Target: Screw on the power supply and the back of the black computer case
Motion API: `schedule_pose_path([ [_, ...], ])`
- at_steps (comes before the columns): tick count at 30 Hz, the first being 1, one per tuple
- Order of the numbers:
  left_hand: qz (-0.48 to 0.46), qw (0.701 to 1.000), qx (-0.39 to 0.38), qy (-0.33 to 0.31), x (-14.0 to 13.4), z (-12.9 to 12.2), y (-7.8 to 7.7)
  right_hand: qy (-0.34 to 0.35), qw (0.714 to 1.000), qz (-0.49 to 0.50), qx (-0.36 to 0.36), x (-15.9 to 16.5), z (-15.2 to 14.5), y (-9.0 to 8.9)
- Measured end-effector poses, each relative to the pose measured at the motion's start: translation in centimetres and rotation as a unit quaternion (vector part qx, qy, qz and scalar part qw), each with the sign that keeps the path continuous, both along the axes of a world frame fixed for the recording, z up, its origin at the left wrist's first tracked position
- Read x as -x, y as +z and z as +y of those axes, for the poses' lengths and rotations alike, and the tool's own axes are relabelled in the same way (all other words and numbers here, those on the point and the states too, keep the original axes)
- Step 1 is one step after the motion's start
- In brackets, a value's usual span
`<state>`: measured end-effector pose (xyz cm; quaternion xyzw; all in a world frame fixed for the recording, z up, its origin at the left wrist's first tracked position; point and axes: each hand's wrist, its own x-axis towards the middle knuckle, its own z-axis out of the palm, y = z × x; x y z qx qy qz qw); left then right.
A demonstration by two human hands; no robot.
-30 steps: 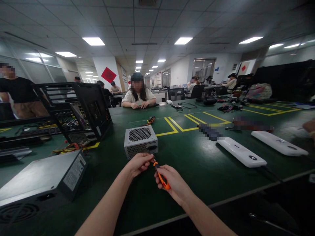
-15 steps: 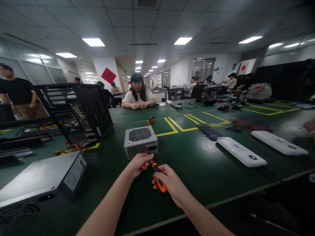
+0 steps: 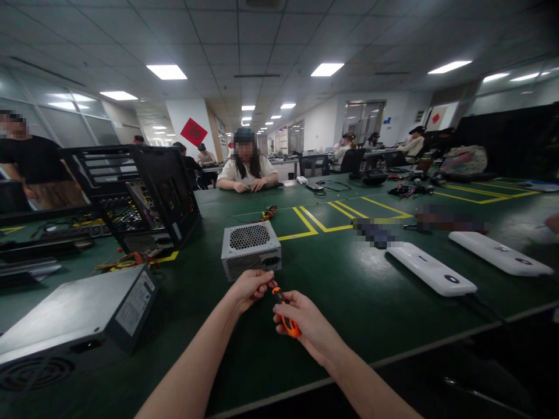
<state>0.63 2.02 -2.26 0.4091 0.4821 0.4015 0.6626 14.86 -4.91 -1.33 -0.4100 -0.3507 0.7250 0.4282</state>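
Head view: the orange-handled tool [image 3: 291,327], gripped by the right hand [image 3: 305,323], has just been shifted slightly, which suggests small turns, while its tip is met by the left hand's [image 3: 250,290] pinched grip, contents hidden, just before the unmoved power supply [image 3: 250,251] on the table [image 3: 371,317].

bare forearms [image 3: 198,343] angled inward, left hand [image 3: 251,290] pinched, right hand [image 3: 308,326] curled
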Motion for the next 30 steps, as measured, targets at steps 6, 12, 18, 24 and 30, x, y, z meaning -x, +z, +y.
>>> schedule_pose_path([
  [6,0.023,1.0,0.001,0.019,-0.2,-0.1,0.1,0.032,0.998,0.029,0.034,0.0,0.0,0.4],
  [12,0.045,0.999,-0.008,0.017,-0.2,0.0,-0.1,0.025,1.0,0.003,0.008,0.3,0.0,0.0],
  [18,0.162,0.984,-0.076,0.004,-0.4,-0.4,0.1,0.03,0.998,0.044,0.029,0.0,0.1,-0.3],
  [24,0.355,0.892,-0.276,0.047,0.0,-0.9,0.3,0.002,0.997,0.068,0.026,-1.3,0.2,-0.1],
  [30,0.326,0.916,-0.232,0.015,0.1,-0.6,0.1,-0.012,0.991,0.117,0.063,-2.4,0.4,-0.5],
])
